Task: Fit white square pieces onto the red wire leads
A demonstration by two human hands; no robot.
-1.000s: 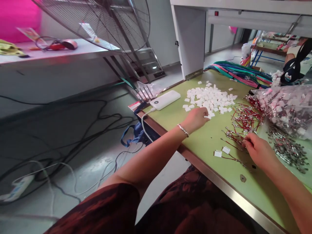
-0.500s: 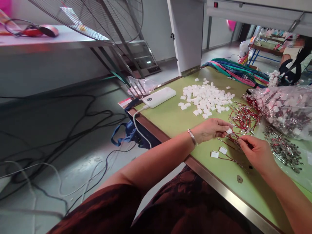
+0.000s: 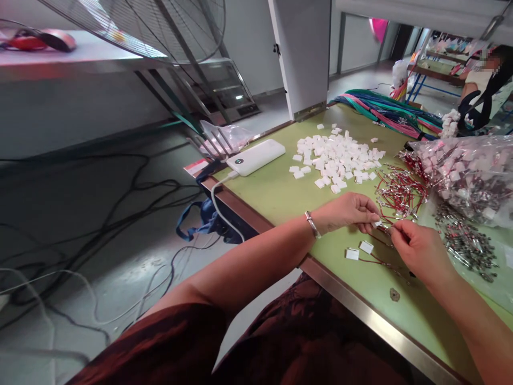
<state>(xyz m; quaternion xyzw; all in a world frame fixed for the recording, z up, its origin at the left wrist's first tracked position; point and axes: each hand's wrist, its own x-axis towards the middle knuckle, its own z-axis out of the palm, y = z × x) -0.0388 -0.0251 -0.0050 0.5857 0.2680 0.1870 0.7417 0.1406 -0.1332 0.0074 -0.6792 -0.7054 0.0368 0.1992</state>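
Observation:
My left hand (image 3: 355, 212) pinches a small white plastic connector housing (image 3: 377, 223) between thumb and fingers. Close beside it, my right hand (image 3: 420, 243) is closed on the end of a short red wire (image 3: 385, 226), right at the housing. Whether the wire's tip sits inside the housing is too small to tell. Below the hands, two white connectors (image 3: 359, 251) lie on the green tabletop (image 3: 264, 195), with red wires trailing right. Beyond my fingers is a pile of short red wires with metal ends (image 3: 401, 191). Loose white housings (image 3: 339, 155) lie heaped farther back.
A clear bag of white connectors (image 3: 468, 171) stands at right, above a heap of small metal parts (image 3: 467, 243). A white power bank (image 3: 256, 157) with a cable lies at the left edge. Bundled coloured wires (image 3: 385, 109) lie behind. A person (image 3: 481, 75) sits in the background.
My left hand has tilted the white housing downward, and my hands have drawn slightly closer together. The loose parts on the table look the same; the view has shifted a little.

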